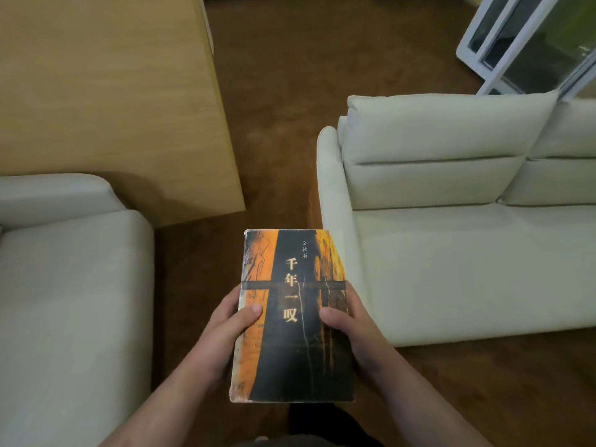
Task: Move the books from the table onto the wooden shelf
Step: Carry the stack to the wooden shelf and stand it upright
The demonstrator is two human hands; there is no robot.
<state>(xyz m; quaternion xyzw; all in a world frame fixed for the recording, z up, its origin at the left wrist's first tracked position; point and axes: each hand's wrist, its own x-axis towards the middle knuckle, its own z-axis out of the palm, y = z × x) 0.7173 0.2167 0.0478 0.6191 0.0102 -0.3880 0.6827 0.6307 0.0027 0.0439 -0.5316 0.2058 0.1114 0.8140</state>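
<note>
One orange-and-black rectangular book (292, 317) with worn edges is held face-up at 6 o'clock in the view, above the brown carpet floor (283, 124). Two hands grip it. The left hand (222, 333) clasps the book's 9 o'clock edge; the right hand (354, 327) clasps its 3 o'clock edge. Each thumb lies flat on the cover, tip pointing inward. The remaining fingers pass beneath the book and are hidden, so both sets of fingers are closed around it. Two seats flank the book: a cream fabric armchair (64, 301) at 8 o'clock and a cream fabric sofa (467, 237) at 3 o'clock. One light wooden panel (113, 91) stands at 10 o'clock.
</note>
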